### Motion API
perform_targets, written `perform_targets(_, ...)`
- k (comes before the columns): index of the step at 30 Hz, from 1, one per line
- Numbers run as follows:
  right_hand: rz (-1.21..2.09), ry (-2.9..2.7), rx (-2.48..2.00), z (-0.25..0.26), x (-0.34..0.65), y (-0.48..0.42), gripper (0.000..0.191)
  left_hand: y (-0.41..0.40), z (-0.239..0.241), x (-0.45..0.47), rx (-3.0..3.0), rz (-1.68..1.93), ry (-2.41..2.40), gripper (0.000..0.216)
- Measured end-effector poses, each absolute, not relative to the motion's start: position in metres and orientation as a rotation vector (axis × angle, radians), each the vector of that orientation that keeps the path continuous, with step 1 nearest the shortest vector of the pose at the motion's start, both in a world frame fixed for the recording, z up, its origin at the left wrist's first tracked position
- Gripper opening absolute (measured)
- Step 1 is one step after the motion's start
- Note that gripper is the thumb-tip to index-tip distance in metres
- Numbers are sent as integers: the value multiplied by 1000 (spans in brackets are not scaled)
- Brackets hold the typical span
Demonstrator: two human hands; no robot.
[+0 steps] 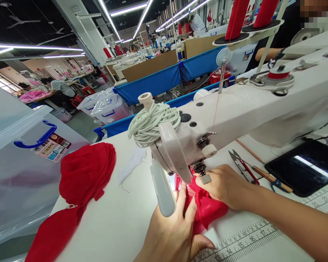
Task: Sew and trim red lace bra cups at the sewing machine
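Note:
A piece of shiny red fabric (207, 213) lies bunched under the head of a white sewing machine (177, 145). My left hand (169, 229) rests on its left part, fingers stretched and spread, the fingertips close to the lit needle area. On the far right side of the fabric, my right hand (226, 185) has its fingers curled onto the cloth; the machine's tension knobs partly cover them. The needle and presser foot are mostly hidden by the machine head. A bundle of pale green cord (154, 122) is wound on top of the head.
Red cloth (87, 173) lies in a heap at the left, beside a clear plastic box (13, 174). A white scrap (132, 165) is near it. To the right are thread snips (243, 167), a wooden-handled tool (272, 177), a black tablet (306, 165) and a printed ruler (244, 238).

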State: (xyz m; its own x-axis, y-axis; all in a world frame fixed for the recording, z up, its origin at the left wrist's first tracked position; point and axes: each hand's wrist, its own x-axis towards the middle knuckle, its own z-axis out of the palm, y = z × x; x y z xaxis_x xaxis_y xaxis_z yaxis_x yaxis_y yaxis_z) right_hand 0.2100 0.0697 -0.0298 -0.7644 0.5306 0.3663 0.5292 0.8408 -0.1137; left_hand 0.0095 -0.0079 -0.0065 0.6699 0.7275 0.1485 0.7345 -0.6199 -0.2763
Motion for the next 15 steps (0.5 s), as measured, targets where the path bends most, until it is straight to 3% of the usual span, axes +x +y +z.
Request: perform_targets(15,-4,-2658,-810,-31,210,73,20,-8,-8,10,-2543,17,-1159,77)
